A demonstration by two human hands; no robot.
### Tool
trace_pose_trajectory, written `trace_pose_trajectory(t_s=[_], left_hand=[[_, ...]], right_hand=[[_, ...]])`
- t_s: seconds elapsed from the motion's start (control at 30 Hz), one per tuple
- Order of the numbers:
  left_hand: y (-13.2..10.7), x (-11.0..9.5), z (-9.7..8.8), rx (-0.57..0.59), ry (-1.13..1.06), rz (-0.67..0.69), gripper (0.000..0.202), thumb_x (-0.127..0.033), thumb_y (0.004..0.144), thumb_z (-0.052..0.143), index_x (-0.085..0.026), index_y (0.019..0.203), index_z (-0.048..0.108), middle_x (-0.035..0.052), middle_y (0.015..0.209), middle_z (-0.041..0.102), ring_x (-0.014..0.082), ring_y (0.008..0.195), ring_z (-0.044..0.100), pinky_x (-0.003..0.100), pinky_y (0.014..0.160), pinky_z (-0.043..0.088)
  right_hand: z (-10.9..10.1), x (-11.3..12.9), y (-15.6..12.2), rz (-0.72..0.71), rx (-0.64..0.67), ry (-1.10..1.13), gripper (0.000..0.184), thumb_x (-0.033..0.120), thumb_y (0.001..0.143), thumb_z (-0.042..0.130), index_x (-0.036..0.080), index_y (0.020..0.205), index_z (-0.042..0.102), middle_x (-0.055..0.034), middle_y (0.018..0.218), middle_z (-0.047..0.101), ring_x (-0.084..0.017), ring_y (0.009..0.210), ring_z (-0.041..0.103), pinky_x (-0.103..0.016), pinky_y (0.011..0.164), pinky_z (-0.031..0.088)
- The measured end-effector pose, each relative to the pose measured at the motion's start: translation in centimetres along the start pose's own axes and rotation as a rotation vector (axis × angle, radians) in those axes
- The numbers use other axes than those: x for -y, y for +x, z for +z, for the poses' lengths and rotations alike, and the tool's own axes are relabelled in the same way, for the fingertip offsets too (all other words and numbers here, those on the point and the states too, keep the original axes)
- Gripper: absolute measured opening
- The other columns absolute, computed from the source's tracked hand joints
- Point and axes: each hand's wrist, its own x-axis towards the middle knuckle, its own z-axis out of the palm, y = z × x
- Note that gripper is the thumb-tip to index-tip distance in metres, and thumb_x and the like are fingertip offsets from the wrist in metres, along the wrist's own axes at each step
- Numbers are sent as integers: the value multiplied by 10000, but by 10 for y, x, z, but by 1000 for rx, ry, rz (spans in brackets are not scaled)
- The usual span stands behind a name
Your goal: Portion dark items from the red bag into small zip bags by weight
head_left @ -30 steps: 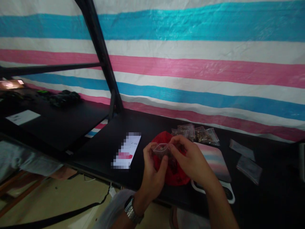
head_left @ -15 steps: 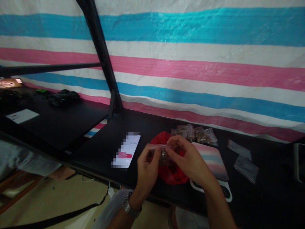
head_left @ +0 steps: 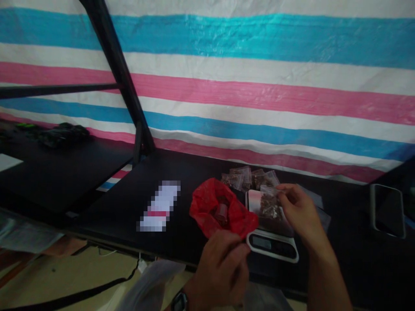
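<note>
My right hand (head_left: 296, 209) pinches the upper right corner of a small clear zip-lock bag (head_left: 271, 207) holding brown bits. The bag lies over the plate of a white digital kitchen scale (head_left: 293, 255), whose small display faces me. Left of the scale is an open red plastic bag (head_left: 202, 203) with a small cylindrical object (head_left: 221, 212) inside, its kind unclear. My left hand (head_left: 223, 268), fingers curled together, is at the near edge of the red bag, close to the scale's front corner. Nothing shows in its fingers.
Several filled zip-lock bags (head_left: 244, 176) lie behind the scale. Flat clear bags (head_left: 324, 218) are partly hidden behind my right hand. One lit phone (head_left: 160, 206) lies left on the black table (head_left: 181, 166), a dark phone (head_left: 387, 211) right. A metal post (head_left: 129, 93) rises behind.
My hands have separated. The right has carried the filled zip-lock bag from above the red bag to the scale; the left has let go and drawn back toward me. The view has turned right.
</note>
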Motion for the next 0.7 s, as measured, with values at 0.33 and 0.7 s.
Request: trace_pose_trajectory(t_s=[0.33, 0.7], left_hand=[[-2, 18, 22, 220, 230, -152, 409, 10, 920, 507, -227, 1214, 664, 107, 1104, 732, 271, 1009, 734, 434, 883, 650], [12, 44, 18, -196, -38, -738, 177, -180, 926, 618, -217, 1079, 697, 59, 1016, 755, 231, 928, 739, 368, 831, 605]], right_hand=[[0, -13, 0, -134, -202, -335, 374, 432, 832, 540, 206, 1050, 742, -142, 1011, 750, -315, 966, 686, -478, 922, 521], [-7, -9, 2, 41, -289, -213, 401, 453, 746, 542, 208, 930, 800, -128, 901, 799, -271, 717, 641, -397, 711, 491]])
